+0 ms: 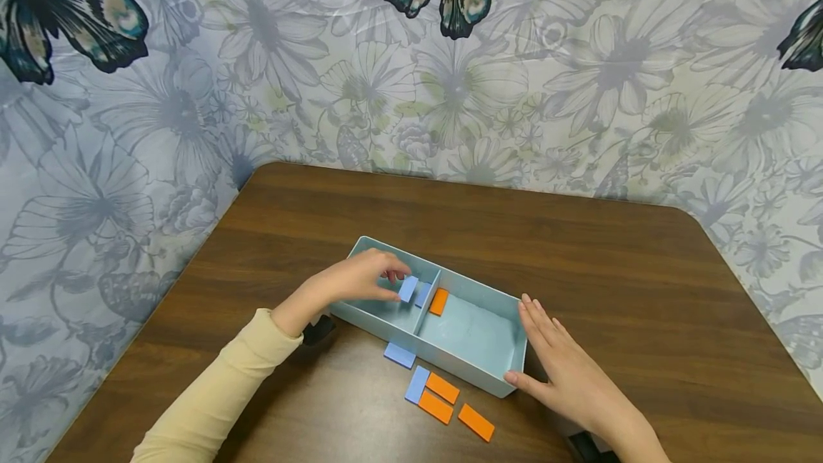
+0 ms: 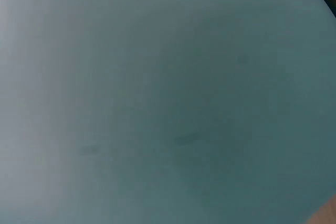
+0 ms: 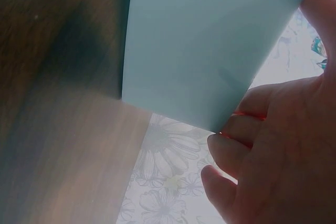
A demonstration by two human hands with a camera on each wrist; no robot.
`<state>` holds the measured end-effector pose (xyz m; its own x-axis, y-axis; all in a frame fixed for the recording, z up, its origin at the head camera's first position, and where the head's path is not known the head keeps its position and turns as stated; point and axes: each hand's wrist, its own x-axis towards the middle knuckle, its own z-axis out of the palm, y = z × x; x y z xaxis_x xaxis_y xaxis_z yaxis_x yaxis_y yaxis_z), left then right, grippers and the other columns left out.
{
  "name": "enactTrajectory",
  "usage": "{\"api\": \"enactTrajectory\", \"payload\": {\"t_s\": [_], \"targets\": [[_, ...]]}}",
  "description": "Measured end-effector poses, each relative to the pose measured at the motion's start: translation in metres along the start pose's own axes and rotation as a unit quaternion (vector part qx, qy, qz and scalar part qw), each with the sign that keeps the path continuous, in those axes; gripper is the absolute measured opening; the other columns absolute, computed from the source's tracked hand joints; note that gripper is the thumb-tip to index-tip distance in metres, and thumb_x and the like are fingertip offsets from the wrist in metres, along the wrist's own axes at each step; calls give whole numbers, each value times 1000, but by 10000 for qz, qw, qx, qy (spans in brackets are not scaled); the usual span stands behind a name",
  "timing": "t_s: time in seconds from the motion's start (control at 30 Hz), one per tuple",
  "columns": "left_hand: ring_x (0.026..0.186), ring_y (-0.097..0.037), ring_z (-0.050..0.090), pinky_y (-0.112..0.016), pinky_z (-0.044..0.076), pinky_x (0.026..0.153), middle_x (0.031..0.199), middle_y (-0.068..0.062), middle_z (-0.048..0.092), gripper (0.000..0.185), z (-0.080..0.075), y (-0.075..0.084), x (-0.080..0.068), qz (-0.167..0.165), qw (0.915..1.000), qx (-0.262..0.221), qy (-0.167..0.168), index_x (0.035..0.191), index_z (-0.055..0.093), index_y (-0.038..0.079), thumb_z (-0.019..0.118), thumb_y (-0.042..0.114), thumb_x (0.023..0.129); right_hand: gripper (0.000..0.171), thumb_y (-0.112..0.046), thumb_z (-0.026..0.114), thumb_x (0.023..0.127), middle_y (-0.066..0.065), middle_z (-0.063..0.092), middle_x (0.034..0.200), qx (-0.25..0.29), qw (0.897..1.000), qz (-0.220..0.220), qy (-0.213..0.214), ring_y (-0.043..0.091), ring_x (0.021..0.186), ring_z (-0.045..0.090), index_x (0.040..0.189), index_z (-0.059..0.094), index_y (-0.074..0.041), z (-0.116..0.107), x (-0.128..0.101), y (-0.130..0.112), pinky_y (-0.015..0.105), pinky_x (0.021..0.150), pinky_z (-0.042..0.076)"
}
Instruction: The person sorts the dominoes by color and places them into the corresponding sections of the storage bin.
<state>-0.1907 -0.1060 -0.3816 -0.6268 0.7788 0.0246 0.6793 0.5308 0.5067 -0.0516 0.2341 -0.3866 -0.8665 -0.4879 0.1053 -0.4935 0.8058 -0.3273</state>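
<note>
A light-blue two-part box (image 1: 463, 374) stands on the table. Over its left compartment, my left hand (image 1: 366, 277) pinches a blue tile (image 1: 408, 289) between thumb and fingertips. Another blue tile (image 1: 422, 294) is in that compartment beside the divider. In the right compartment an orange tile (image 1: 439, 301) lies against the divider. My right hand (image 1: 566, 370) touches the box's right end with fingers extended, thumb at the near corner. The right wrist view shows the end wall (image 3: 194, 45) between thumb and fingertips. The left wrist view holds mostly box wall (image 2: 157, 103), with the tile out of sight.
In front of the box lie two blue tiles, one close to its wall (image 1: 400, 355) and one farther forward (image 1: 417, 384). Beside them are three orange tiles (image 1: 476, 423). The brown wooden table (image 1: 546, 249) ends at a flower-patterned backdrop (image 1: 450, 113).
</note>
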Motion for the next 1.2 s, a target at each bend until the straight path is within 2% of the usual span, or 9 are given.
{"api": "enactTrajectory", "payload": {"t_s": [0.2,0.5,0.7,0.9,1.03,1.2], "targets": [[82,-12,58,-24,47,73,95,-2,64,38,6,-2,4,-151,9991,353,-180,111,65,1,77,17,79,91,-53,57,88,6,7,155,7,10000,-38,30,26,139,12,150,12,-5,1,0,0,22,107,-4],[76,-13,55,-24,46,68,87,0,61,33,13,-2,11,-150,9973,655,-300,106,67,2,78,16,78,90,-52,57,88,6,8,155,-31,10000,-77,50,26,139,13,150,13,-4,2,-1,0,22,107,-3],[68,-12,46,-25,39,60,74,-2,53,24,18,0,16,-108,9952,908,-355,95,67,4,79,15,77,90,-53,56,88,5,7,155,-10,10000,-5,-1,25,139,12,150,12,-6,1,-1,1,25,108,-1],[65,-12,43,-25,36,57,72,-4,53,17,21,1,19,-86,9925,1175,-330,83,64,7,78,13,77,90,-54,55,88,5,6,155,-18,10000,22,-39,24,139,11,150,11,-6,1,-1,1,25,108,-1],[65,-12,43,-25,36,57,72,-4,53,16,22,2,19,-62,9910,1301,-301,83,64,7,78,14,77,90,-54,56,88,5,7,155,-17,10000,22,-25,25,139,11,150,12,-6,1,-1,0,25,108,-2],[68,-12,45,-25,41,61,75,0,55,19,23,1,20,0,9894,1436,-209,91,69,6,79,12,76,90,-54,55,88,5,7,155,-5,10000,64,-48,26,139,11,150,12,-6,-1,0,0,26,109,-1]]}}
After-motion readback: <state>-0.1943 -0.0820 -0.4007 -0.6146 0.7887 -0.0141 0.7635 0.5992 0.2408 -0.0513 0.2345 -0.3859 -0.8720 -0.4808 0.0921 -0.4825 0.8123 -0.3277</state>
